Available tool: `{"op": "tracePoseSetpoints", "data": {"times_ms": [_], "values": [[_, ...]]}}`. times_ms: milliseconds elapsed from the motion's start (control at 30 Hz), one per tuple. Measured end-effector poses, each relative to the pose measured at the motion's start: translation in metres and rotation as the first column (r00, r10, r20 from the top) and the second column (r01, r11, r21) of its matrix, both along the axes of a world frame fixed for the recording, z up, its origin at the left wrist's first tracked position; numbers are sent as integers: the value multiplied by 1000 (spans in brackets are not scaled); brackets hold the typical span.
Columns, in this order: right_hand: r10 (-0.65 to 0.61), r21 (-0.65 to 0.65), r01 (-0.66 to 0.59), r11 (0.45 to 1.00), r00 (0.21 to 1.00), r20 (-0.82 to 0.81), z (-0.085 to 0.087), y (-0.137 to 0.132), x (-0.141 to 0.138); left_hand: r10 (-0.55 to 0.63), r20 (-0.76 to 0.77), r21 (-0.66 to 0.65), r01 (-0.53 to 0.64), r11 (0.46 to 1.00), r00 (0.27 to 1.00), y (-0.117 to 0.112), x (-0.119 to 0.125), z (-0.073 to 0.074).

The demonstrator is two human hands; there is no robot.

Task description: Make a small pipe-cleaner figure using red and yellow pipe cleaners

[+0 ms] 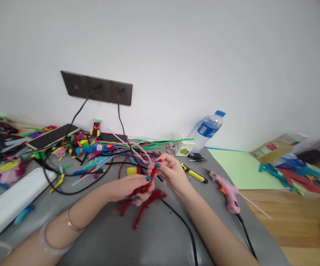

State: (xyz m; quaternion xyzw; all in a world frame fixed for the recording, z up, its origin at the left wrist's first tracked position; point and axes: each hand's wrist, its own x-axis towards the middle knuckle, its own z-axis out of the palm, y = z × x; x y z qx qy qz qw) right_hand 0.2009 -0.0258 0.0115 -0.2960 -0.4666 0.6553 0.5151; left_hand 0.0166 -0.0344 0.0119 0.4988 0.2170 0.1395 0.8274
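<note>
Over the grey table, my left hand is closed round a bundle of red pipe cleaners. Several loose ends fan out below the fingers, toward the front. My right hand pinches the upper end of the same red strands between thumb and forefinger, close to the left fingertips. Part of the bundle is hidden inside the left hand. Just behind the hands lies a small yellow piece. To the right of the right hand is a yellow and black utility knife.
A pink glue gun lies at the right, its cord running forward. Behind stand a water bottle and a small white box. Black cables, a phone, a white power strip and scattered pipe cleaners cover the left.
</note>
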Motion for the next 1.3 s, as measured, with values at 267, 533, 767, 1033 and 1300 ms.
{"op": "tracePoseSetpoints", "data": {"times_ms": [267, 533, 767, 1033, 1300], "values": [[-211, -5, 211, 977, 977, 9, -2, 2, -2, 140, 35, -23, -139, 990, 990, 3, -1, 1], [-240, 311, 119, 943, 891, 386, 1, 9, 17, 308, -17, 224, -297, 928, 951, 8, 0, -14], [-568, 558, 132, 819, 321, 758, -8, 27, 73, 442, 28, 374, -419, 827, 897, 20, -5, -19], [-174, 201, 99, 975, -228, 958, -8, 11, 71, 529, 100, 462, -510, 726, 843, 24, -7, -21], [-213, 237, 111, 965, -197, 957, -8, 16, 86, 586, 100, 430, -566, 704, 804, 25, -8, -18]]}}
